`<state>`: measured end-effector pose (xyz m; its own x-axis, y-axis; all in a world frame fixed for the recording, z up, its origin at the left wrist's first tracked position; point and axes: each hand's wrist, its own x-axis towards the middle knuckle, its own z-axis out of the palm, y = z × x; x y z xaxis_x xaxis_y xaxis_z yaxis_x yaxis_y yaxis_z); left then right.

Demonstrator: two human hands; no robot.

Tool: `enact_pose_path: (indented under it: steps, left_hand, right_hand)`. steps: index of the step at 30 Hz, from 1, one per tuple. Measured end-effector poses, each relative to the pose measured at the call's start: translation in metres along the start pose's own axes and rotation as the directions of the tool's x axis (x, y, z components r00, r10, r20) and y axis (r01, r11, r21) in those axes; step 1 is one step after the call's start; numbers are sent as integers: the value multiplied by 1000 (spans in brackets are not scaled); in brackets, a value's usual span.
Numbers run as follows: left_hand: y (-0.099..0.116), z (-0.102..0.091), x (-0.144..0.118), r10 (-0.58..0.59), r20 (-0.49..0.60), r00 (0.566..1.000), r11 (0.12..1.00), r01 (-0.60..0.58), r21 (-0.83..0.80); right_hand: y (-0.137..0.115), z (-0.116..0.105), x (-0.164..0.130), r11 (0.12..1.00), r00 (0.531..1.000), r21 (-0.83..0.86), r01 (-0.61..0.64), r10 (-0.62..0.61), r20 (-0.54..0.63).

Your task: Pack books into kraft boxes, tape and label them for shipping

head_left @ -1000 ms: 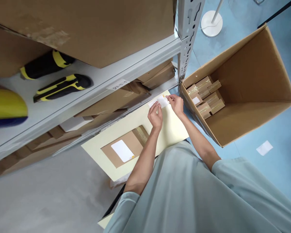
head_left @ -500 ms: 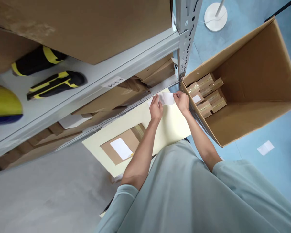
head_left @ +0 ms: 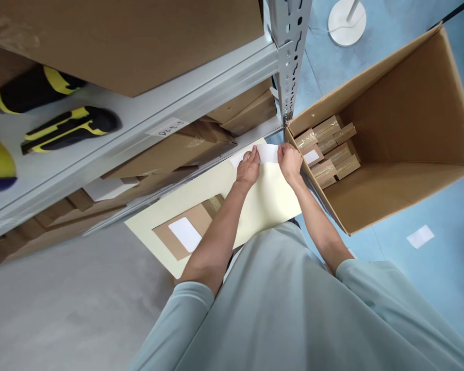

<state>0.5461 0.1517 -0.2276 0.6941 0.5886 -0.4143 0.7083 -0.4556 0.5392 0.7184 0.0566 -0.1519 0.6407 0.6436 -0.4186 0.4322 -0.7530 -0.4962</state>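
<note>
White label (head_left: 267,153) pinched at either end, left hand (head_left: 248,168) and right hand (head_left: 290,162), each grip closed.

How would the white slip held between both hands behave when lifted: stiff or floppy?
The white slip looks thin, so probably floppy and very light. The left hand and right hand each pinch an end, which likely keeps it flat; one-handed it may droop.

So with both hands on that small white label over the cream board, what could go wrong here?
The small white paper label is pinched between the left hand and right hand in mid-air, so it might curl or stick to itself. It could also slip and drop beside the big open cardboard carton, as one white slip already lies on the blue floor.
</note>
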Motion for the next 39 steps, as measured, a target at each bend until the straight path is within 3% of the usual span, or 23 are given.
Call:
enact_pose_path:
  steps: [4,9,16,19,22,26,30,34,39]
  left_hand:
    - [-2,0,4,-8,21,1000,999,7,37]
    - [-5,1,7,-4,6,1000,1000,4,-30]
    - [-2,-1,9,-26,27,999,999,27,-39]
    - [8,-8,10,-49,15,999,989,51,-141]
    - [28,-17,-5,-128,-65,990,945,101,-313]
    - [59,-27,-71,-234,-217,948,743,30,-669]
    - [73,-42,-167,-361,-205,910,463,-16,-886]
    - [59,-59,-247,-481,-109,870,208,-8,-978]
    - [21,-71,-324,-548,-101,831,111,-47,-993]
  right_hand:
    - [-1,-2,11,999,1000,-36,8,-8,3]
    - [7,-8,9,997,999,-67,-35,36,5]
    - [32,-15,-29,995,993,-18,-100,99,-67]
    - [37,-23,-51,994,985,7,-110,110,-130]
    - [37,-32,-79,998,969,39,-57,64,-238]
    - [24,-32,-128,982,918,36,187,-162,-362]
    - [-1,-13,-185,847,801,-45,530,-517,-304]
    - [-25,16,-236,679,654,-93,728,-728,-205]
    - [-54,46,-281,517,510,-125,847,-856,-87]
